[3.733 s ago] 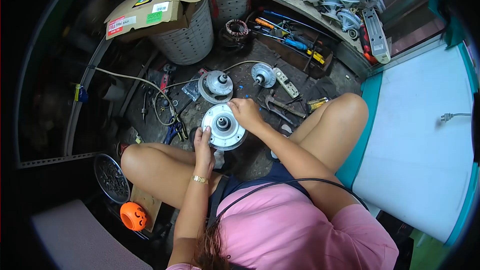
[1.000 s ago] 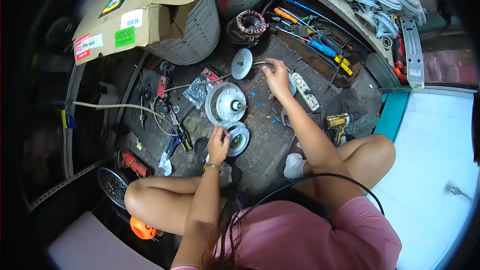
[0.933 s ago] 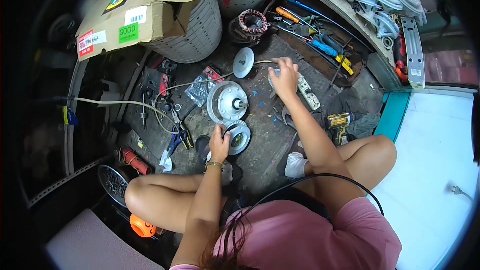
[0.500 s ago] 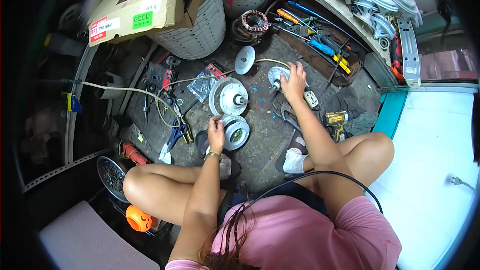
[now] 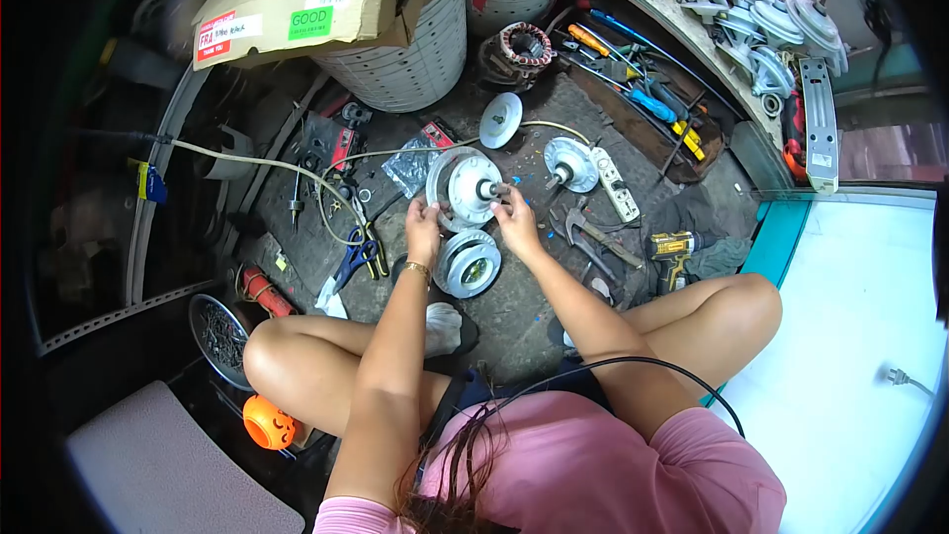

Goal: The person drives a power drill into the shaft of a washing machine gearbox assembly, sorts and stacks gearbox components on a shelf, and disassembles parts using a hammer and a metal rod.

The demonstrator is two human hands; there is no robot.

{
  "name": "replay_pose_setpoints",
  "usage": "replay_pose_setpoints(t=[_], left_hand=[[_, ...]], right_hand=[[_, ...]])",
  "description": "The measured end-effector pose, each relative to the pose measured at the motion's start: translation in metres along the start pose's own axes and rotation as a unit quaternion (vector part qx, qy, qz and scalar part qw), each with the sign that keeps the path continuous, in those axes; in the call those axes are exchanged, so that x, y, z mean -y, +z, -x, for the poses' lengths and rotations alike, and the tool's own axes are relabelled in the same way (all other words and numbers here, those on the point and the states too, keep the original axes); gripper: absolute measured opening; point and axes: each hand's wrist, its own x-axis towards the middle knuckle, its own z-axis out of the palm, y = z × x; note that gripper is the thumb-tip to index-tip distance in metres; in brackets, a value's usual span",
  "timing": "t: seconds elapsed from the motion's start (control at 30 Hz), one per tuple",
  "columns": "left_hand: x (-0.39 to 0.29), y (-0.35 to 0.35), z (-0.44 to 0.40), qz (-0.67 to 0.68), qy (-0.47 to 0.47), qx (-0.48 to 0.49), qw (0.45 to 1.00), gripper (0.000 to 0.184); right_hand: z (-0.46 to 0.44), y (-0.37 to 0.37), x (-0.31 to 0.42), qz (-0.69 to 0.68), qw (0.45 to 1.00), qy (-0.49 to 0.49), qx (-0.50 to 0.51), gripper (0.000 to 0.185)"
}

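Observation:
A round grey metal housing with a protruding shaft [image 5: 469,184] rests on the floor between my hands. My left hand [image 5: 423,234] is curled at its left rim, the fingertips pressed against the edge. With its fingers closed, my right hand [image 5: 517,222] pinches the end of the shaft. Just below lies a second round metal housing [image 5: 469,264] with an open centre, close to my left hand. To the right sits another flanged disc with a shaft [image 5: 570,165], apart from both hands. A smaller flat disc [image 5: 501,120] lies above.
Right of me are a hammer [image 5: 598,235], a power strip [image 5: 615,184] and a yellow drill [image 5: 672,255]. Blue-handled scissors [image 5: 353,255] lie left. Beyond are a copper-wound stator [image 5: 525,44], a tool tray [image 5: 633,114], and a carton [image 5: 376,15] on a perforated drum [image 5: 405,69]. A cable crosses the floor.
My right hand has left the flanged disc on the right and come left to the shaft of the middle housing. My left hand has moved up slightly to that housing's rim.

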Motion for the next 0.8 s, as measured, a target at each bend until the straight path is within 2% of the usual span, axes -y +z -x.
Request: replay_pose_setpoints(t=[0.1, 0.2, 0.23, 0.33, 0.37, 0.43, 0.5, 0.6, 0.7, 0.8], left_hand=[[-0.013, 0.01, 0.001, 0.036, 0.027, 0.023, 0.999, 0.021], [-0.035, 0.016, 0.011, 0.042, 0.056, 0.033, 0.997, 0.022], [-0.044, 0.018, 0.017, 0.039, 0.057, 0.03, 0.997, 0.021], [-0.068, 0.023, 0.034, 0.033, 0.071, 0.027, 0.997, 0.021], [-0.075, 0.024, 0.039, 0.041, 0.07, 0.023, 0.996, 0.02], [-0.087, 0.024, 0.046, 0.057, 0.066, 0.012, 0.996, 0.016], [-0.083, 0.016, 0.045, 0.029, 0.1, 0.024, 0.994, 0.021], [-0.071, 0.004, 0.041, -0.017, 0.16, 0.017, 0.987, 0.019], [-0.076, 0.004, 0.056, -0.099, 0.222, -0.04, 0.969, 0.014], [-0.086, 0.008, 0.077, -0.205, 0.276, -0.066, 0.937, 0.014]], right_hand=[[-0.007, 0.001, 0.017, -0.01, 1.0, 0.012, -0.027, 0.032], [-0.012, -0.007, 0.048, -0.038, 0.999, -0.013, -0.028, 0.034], [-0.017, -0.006, 0.047, -0.116, 0.992, -0.039, -0.02, 0.033], [-0.022, -0.007, 0.051, -0.144, 0.986, -0.067, -0.054, 0.033], [-0.023, -0.008, 0.053, -0.143, 0.985, -0.093, -0.036, 0.037], [-0.013, -0.011, 0.071, -0.145, 0.987, -0.054, -0.045, 0.041], [-0.003, -0.012, 0.082, -0.161, 0.986, -0.01, -0.044, 0.046], [-0.005, -0.011, 0.002, -0.051, 0.997, 0.055, 0.011, 0.047], [0.022, -0.023, -0.002, -0.002, 0.991, 0.118, 0.07, 0.053], [0.042, -0.024, 0.035, -0.155, 0.959, 0.232, 0.051, 0.06]])
